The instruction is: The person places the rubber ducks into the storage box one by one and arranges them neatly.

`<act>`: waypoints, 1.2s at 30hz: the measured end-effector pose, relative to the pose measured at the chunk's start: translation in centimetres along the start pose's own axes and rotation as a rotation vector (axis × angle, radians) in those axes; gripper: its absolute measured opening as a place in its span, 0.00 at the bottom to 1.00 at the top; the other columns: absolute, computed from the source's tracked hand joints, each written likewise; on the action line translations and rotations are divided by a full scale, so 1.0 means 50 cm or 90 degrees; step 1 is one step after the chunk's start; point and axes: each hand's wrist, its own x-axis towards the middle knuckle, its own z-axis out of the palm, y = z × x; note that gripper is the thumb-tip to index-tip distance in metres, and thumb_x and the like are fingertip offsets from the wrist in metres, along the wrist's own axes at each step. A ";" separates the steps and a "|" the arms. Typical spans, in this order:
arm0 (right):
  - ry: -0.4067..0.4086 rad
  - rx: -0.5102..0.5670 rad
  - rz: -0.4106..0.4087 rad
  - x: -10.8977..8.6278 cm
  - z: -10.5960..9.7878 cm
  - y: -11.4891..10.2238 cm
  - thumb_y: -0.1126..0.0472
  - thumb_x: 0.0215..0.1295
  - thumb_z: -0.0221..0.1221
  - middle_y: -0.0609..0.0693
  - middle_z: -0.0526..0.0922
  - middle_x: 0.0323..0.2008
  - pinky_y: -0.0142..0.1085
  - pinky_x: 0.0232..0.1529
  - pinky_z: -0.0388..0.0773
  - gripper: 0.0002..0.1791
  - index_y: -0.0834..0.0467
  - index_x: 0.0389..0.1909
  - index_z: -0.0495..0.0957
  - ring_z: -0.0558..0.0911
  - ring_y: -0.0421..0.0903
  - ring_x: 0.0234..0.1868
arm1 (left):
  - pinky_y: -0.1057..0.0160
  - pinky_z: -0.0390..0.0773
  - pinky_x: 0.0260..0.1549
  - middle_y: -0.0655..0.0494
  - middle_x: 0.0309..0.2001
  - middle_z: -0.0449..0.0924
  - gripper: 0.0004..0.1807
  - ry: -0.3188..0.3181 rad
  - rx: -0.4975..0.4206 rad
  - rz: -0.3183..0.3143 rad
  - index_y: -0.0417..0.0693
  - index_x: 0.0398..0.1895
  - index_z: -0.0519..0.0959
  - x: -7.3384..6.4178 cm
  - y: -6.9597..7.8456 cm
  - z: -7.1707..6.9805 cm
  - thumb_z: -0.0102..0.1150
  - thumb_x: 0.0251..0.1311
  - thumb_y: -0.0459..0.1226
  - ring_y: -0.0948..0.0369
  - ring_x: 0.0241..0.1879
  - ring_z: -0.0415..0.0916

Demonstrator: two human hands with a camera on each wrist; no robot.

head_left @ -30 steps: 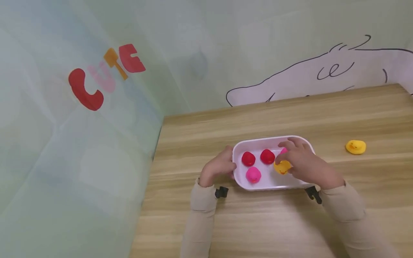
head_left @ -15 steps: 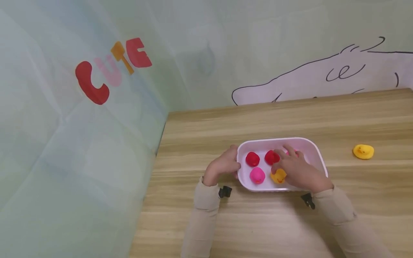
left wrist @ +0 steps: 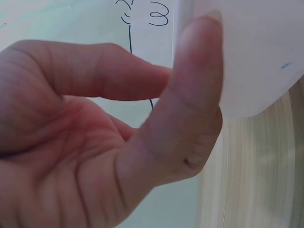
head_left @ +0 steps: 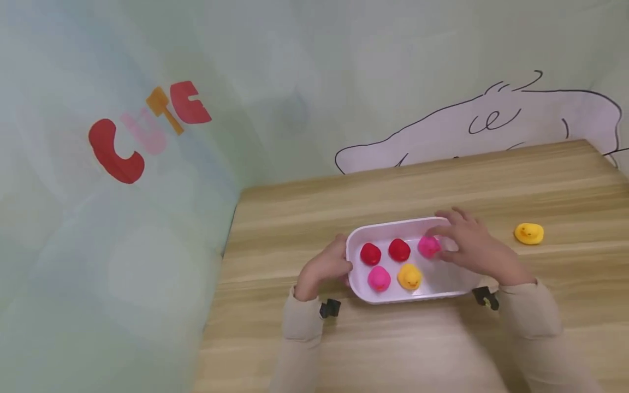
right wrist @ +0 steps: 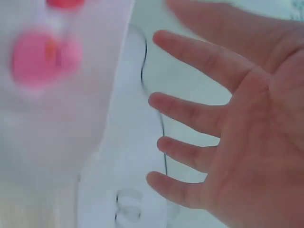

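Note:
A white tray lies on the wooden table. Inside stand two red ducks, a pink duck, another pink duck and an orange duck. My left hand grips the tray's left end; in the left wrist view its thumb presses on the tray wall. Hovering over the tray's right end, my right hand holds nothing. In the right wrist view its fingers are spread, apart from the blurred pink duck.
A yellow duck sits alone on the table to the right of the tray. A pale curtain with red and orange letters hangs at the left, by the table's left edge. A wall with a line drawing stands behind.
My right hand has let go of the orange duck, which now stands in the tray's front row, and has drawn back to the right with fingers spread. The left hand keeps its grip.

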 end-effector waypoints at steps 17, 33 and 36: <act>0.128 0.075 0.145 -0.101 -0.053 0.275 0.76 0.49 0.65 0.82 0.63 0.60 0.77 0.54 0.58 0.29 0.72 0.57 0.74 0.59 0.82 0.59 | 0.58 0.82 0.12 0.26 0.31 0.76 0.28 -0.009 -0.022 0.048 0.25 0.51 0.73 -0.027 -0.025 -0.027 0.44 0.40 0.15 0.41 0.22 0.77; 0.060 0.097 0.209 -0.076 -0.038 0.287 0.71 0.58 0.63 0.80 0.59 0.63 0.80 0.50 0.56 0.23 0.72 0.56 0.75 0.51 0.84 0.61 | 0.52 0.84 0.14 0.26 0.43 0.71 0.31 0.056 -0.027 -0.017 0.24 0.57 0.68 -0.055 -0.030 -0.027 0.44 0.41 0.17 0.39 0.26 0.77; 0.062 0.091 0.203 -0.071 -0.041 0.289 0.72 0.58 0.61 0.81 0.59 0.62 0.80 0.50 0.55 0.22 0.74 0.55 0.75 0.51 0.85 0.60 | 0.53 0.84 0.15 0.27 0.49 0.69 0.33 0.070 -0.017 -0.038 0.23 0.59 0.66 -0.052 -0.028 -0.027 0.45 0.41 0.17 0.39 0.30 0.77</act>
